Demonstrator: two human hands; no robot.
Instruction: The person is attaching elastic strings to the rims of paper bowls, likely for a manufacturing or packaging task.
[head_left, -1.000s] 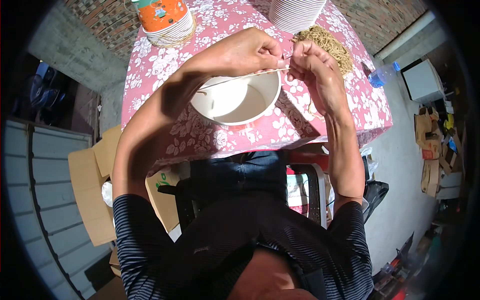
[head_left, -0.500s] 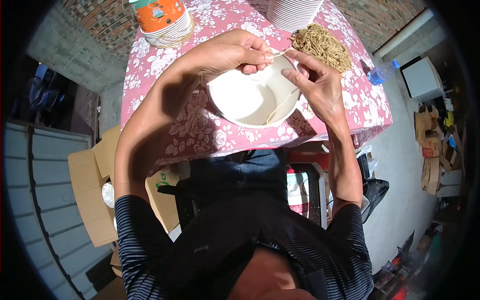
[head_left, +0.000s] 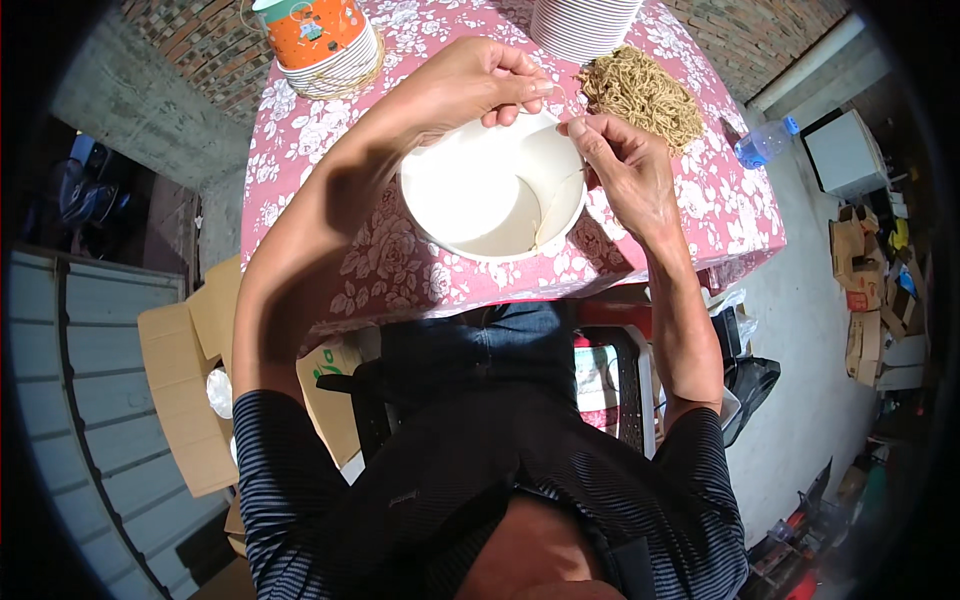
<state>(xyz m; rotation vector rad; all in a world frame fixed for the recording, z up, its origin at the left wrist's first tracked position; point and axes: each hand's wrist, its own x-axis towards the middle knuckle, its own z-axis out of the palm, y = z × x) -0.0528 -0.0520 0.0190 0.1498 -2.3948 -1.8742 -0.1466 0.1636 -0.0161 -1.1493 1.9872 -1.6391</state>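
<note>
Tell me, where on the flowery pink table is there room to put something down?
The pink floral tablecloth is bare on the left, between the stack of orange printed paper buckets and the white paper bucket. A smaller bare patch lies right of the tan heap of string. The middle is crowded: left hand, right hand, and stacked white bowls.

The bowl [head_left: 492,195] sits on the counter [head_left: 330,250] between the left hand [head_left: 478,82] and right hand [head_left: 625,172]; behind it a cord heap [head_left: 640,95] (right side); behind that, stacked bowls [head_left: 585,22]; far left, a cup stack [head_left: 318,42].
</note>
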